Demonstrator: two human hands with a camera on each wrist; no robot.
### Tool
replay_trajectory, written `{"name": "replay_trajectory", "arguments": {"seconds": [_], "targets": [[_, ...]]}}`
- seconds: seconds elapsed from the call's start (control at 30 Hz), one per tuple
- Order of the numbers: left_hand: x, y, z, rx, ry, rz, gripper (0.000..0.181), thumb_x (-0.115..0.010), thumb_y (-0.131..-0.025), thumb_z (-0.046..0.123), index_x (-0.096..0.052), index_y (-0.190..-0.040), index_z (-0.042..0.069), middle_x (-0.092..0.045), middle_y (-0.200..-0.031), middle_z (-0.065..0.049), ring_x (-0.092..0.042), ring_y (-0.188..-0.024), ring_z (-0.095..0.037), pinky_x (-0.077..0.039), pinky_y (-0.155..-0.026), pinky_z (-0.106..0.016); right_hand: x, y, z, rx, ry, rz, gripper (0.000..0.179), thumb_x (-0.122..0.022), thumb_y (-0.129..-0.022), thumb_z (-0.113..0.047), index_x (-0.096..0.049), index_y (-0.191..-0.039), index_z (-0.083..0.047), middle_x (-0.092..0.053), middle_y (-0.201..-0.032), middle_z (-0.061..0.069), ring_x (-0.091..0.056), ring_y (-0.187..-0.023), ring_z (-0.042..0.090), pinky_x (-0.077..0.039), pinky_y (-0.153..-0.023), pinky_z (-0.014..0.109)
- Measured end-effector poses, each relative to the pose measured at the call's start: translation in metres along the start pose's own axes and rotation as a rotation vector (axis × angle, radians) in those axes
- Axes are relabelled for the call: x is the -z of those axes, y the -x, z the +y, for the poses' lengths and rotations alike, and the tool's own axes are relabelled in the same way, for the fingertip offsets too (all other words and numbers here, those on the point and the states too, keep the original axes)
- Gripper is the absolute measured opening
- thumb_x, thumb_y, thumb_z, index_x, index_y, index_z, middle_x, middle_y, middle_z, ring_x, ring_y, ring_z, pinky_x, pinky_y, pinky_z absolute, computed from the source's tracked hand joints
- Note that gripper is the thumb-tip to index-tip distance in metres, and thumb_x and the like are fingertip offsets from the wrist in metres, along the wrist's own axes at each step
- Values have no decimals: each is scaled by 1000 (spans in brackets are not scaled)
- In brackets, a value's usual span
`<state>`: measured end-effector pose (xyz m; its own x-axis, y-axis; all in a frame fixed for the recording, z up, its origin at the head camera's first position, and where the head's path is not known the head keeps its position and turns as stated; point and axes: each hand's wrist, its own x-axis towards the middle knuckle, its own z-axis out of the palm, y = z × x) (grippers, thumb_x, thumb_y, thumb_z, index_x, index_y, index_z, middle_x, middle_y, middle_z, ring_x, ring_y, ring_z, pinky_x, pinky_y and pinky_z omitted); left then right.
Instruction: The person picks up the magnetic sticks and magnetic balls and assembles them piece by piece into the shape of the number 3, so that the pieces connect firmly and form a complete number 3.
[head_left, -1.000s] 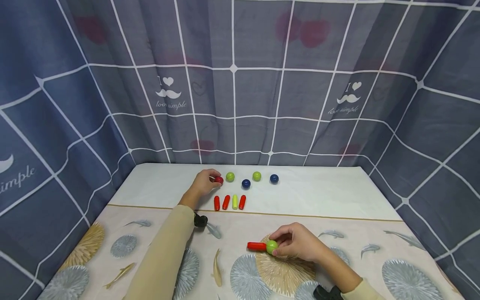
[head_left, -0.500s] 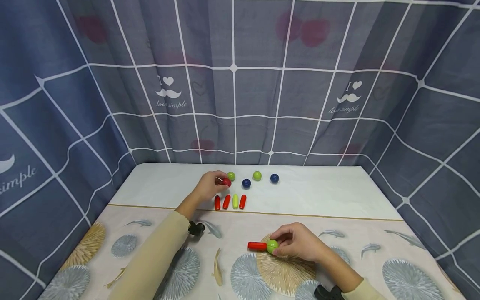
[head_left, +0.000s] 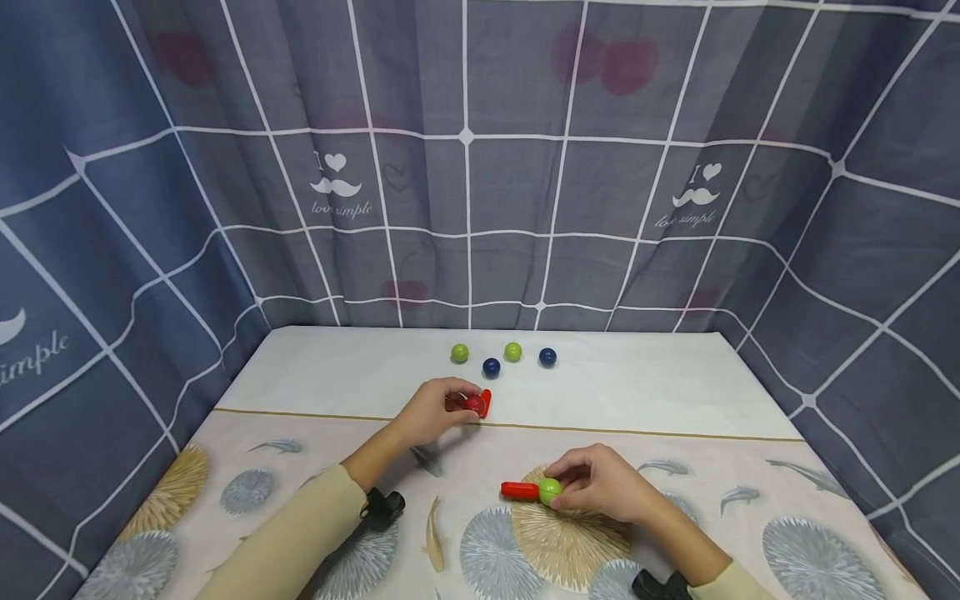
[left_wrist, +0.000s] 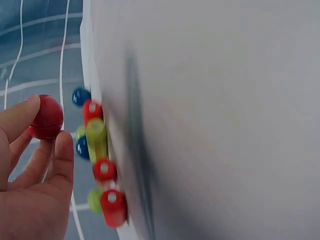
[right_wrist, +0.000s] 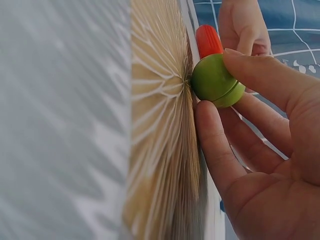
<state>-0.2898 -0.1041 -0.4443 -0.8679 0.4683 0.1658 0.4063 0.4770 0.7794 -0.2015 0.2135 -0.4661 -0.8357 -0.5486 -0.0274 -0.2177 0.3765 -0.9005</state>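
Observation:
A red ball (left_wrist: pixel 48 116) is pinched between the thumb and fingers of my left hand (head_left: pixel 438 410), raised over the row of short rods at the cloth's edge. In the head view the hand covers most of that row; one red rod (head_left: pixel 487 402) shows behind the ball. From the left wrist, red rods (left_wrist: pixel 114 207) and a yellow-green rod (left_wrist: pixel 97 140) appear beyond the hand. My right hand (head_left: pixel 600 483) pinches a green ball (right_wrist: pixel 216 80) low over the patterned cloth. A red rod (head_left: pixel 519 491) extends leftward from that ball, end against it.
Two green balls (head_left: pixel 459 353) and two dark blue balls (head_left: pixel 491 367) sit on the white surface (head_left: pixel 637 383) at the back. A patterned cloth (head_left: pixel 420 575) covers the front. Checked curtains (head_left: pixel 517 183) enclose the back and sides.
My left hand has brought the red ball from the row of balls rightward and toward me, over the rods. My right hand keeps its hold, with the green ball and red rod shifted slightly right.

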Motion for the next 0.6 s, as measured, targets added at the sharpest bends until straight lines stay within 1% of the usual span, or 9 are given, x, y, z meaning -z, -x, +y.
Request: {"name": "replay_trajectory", "arguments": {"seconds": [0.1, 0.2, 0.33, 0.47, 0.6], "targets": [[-7, 10, 4, -8, 30, -32, 36, -80, -88, 8, -71, -122, 1, -74, -110, -10, -70, -95, -20, -58, -85, -28, 0, -1, 1, -4, 3, -5, 36, -88, -80, -14, -76, -112, -2, -75, -109, 15, -72, -86, 12, -60, -77, 23], [-14, 19, 10, 29, 56, -74, 34, -81, -87, 9, -72, -119, 3, -74, -104, -5, -70, -92, -17, -58, -84, -25, 1, -2, 1, -6, 13, -2, 36, -88, -80, -14, -76, -112, -2, -75, -109, 14, -72, -87, 11, -60, -77, 22], [-21, 29, 19, 67, 47, -125, 33, -83, -86, 11, -73, -117, 6, -74, -101, -1, -68, -90, -16, -56, -79, -21, 4, -2, 1, -8, 21, 4, 36, -88, -80, -14, -76, -112, -2, -75, -110, 15, -72, -86, 11, -60, -77, 22], [-26, 36, 25, 73, 41, -165, 35, -83, -84, 9, -73, -117, 4, -73, -105, -4, -68, -90, -15, -57, -77, -21, 5, -1, 1, -7, 20, 1, 35, -87, -81, -15, -76, -112, -2, -75, -110, 15, -73, -87, 11, -60, -77, 22], [-32, 41, 28, 82, 27, -189, 32, -85, -82, 8, -75, -113, 7, -73, -104, -2, -67, -87, -13, -56, -76, -20, 6, -1, 2, -13, 25, 8, 35, -87, -81, -15, -76, -112, -2, -75, -110, 15, -73, -86, 11, -60, -77, 22]]}}
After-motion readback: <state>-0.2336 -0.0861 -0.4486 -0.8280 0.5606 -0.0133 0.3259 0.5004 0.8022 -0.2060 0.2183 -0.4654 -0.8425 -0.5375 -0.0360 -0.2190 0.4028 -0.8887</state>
